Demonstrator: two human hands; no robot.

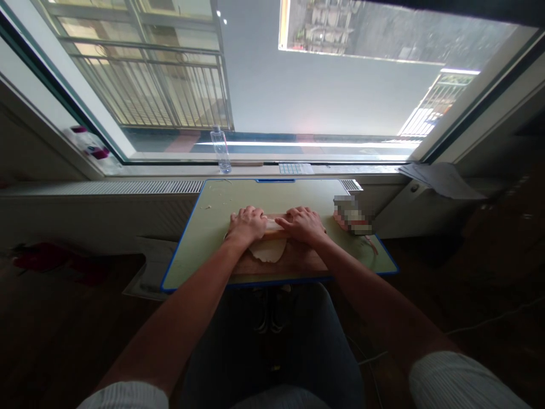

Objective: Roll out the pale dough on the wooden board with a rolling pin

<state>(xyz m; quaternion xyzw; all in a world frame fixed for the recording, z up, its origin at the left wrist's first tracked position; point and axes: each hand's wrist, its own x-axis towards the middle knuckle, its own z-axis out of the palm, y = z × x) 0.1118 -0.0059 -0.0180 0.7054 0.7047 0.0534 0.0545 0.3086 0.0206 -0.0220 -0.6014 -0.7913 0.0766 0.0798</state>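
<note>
A pale flat sheet of dough point(268, 250) lies on a wooden board point(301, 259) in front of me. Across the dough rests a wooden rolling pin point(276, 234), its middle showing between my hands. My left hand point(248, 223) is closed over the pin's left part, with the fingers curled down on the far side. On the right part, my right hand point(304, 223) is closed in the same way, its thumb reaching toward the middle. The hands hide both ends of the pin and some of the dough behind it.
The board lies on a small green table point(191, 250) with a blue edge. Dough scraps point(207, 207) dot its left side. A pixelated item point(352, 216) sits at the right. A clear bottle point(221, 150) stands on the windowsill; papers point(443, 179) lie right.
</note>
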